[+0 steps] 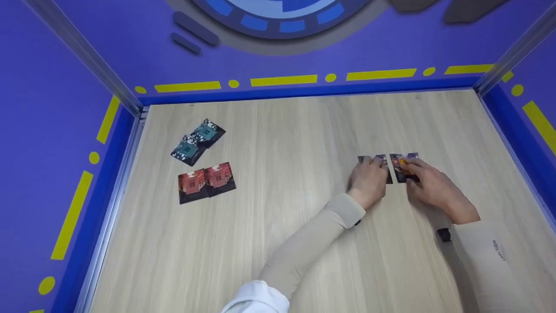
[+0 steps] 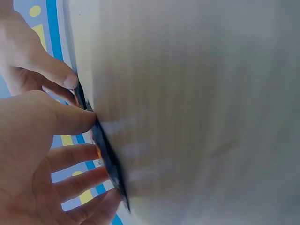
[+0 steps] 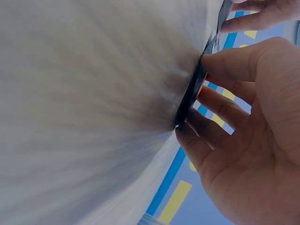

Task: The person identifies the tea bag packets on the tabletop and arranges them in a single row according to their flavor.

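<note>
On the right of the table in the head view, two dark printed cards lie side by side with a narrow gap between them. My left hand [image 1: 369, 180] holds the left card [image 1: 389, 177], its fingers over the top and the thumb at the near edge. My right hand [image 1: 436, 187] grips the right card [image 1: 396, 167], which carries orange and purple print; thumb and fingertips are at its edges. Much of both cards is hidden under the hands. The wrist views show the left card [image 2: 110, 161] and right card [image 3: 190, 93] almost edge-on, low at the tabletop.
At the table's left, two teal-printed cards [image 1: 187, 150] overlap at a slant. Nearer, two red-printed cards [image 1: 220, 178] overlap side by side. The wooden table [image 1: 278, 174] is bordered by blue walls [image 1: 269, 65] with yellow marks at the back and sides.
</note>
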